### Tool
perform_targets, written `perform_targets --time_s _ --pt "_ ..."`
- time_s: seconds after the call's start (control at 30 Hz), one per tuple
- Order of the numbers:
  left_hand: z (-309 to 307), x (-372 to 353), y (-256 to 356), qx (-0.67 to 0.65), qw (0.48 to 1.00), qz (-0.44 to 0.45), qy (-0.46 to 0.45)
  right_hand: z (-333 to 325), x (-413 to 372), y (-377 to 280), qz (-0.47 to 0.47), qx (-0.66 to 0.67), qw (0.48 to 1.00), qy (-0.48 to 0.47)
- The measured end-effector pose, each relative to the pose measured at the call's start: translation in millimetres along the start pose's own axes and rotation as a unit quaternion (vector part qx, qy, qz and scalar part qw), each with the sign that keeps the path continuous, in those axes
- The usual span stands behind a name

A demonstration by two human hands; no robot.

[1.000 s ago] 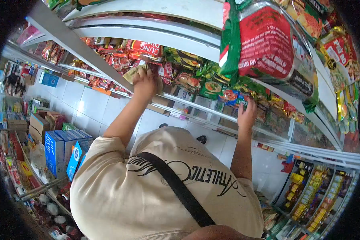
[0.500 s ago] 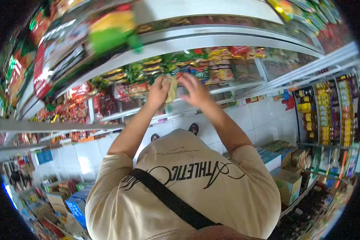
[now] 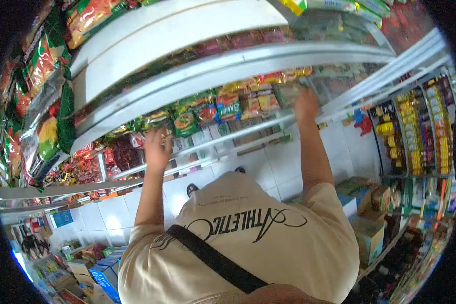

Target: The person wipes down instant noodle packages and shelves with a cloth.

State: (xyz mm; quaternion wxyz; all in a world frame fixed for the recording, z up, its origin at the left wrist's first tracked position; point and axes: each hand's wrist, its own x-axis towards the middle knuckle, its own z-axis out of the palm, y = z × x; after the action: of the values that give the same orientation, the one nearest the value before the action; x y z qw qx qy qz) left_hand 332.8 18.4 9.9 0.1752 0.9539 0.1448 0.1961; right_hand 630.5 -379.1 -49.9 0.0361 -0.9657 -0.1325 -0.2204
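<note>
My left hand (image 3: 158,146) is open, fingers spread, at the front edge of the shelf. Its fingertips are by some yellow-and-green packets (image 3: 154,120). Farther right, my right hand (image 3: 307,105) reaches to the end of the packet row, beside a blurred dull-green packet (image 3: 290,95). Its fingers are smeared, so I cannot make out whether it grips anything. Between my hands stand a green packet (image 3: 186,121), a blue packet (image 3: 229,107) and an orange-brown packet (image 3: 267,101), upright in the row.
A white shelf rail (image 3: 238,60) runs above the packets. Large green-and-red bags (image 3: 41,63) hang at the left. Bottles with yellow labels (image 3: 410,131) fill a rack at the right. Cardboard boxes (image 3: 367,235) stand behind me on the right, on a white tiled floor (image 3: 263,175).
My hands have moved apart, left hand leftward and right hand rightward. The pale yellow thing held in my left hand earlier no longer shows there. The view has shifted a little.
</note>
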Motion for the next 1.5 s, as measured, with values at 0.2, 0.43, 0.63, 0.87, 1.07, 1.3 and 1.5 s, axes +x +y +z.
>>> perform_targets --time_s 0.2,0.43,0.63,0.87,1.07,1.3,1.5 --pt "-1.7 -36.9 -85.4 0.193 0.973 -0.088 0.096 -40.5 -10.1 -73.7 0.006 0.039 0.991 -0.128" --pt "-7.4 -33.1 -73.7 0.142 0.976 -0.146 0.082 -67.7 -78.4 -234.2 -0.29 0.255 0.908 -0.165" --pt "0.0 -38.3 -86.6 0.151 0.975 -0.14 0.089 -165.4 -29.6 -218.9 -0.447 0.562 0.625 -0.306" --pt "-11.6 -30.1 -39.4 -0.036 0.985 -0.077 0.148 -302.3 70.3 -82.6 -0.122 0.416 0.776 0.458" --pt "-99.4 7.9 132.7 -0.114 0.907 0.324 0.244 -322.6 91.0 -57.2 -0.134 0.336 0.9 0.243" --pt "-159.4 52.7 190.6 -0.016 0.894 0.294 0.337 -354.0 77.7 -90.5 -0.313 0.214 0.91 0.169" --pt "-150.1 65.6 191.3 0.119 0.911 0.222 0.327 -343.5 135.0 9.7 -0.023 0.058 0.988 0.141"
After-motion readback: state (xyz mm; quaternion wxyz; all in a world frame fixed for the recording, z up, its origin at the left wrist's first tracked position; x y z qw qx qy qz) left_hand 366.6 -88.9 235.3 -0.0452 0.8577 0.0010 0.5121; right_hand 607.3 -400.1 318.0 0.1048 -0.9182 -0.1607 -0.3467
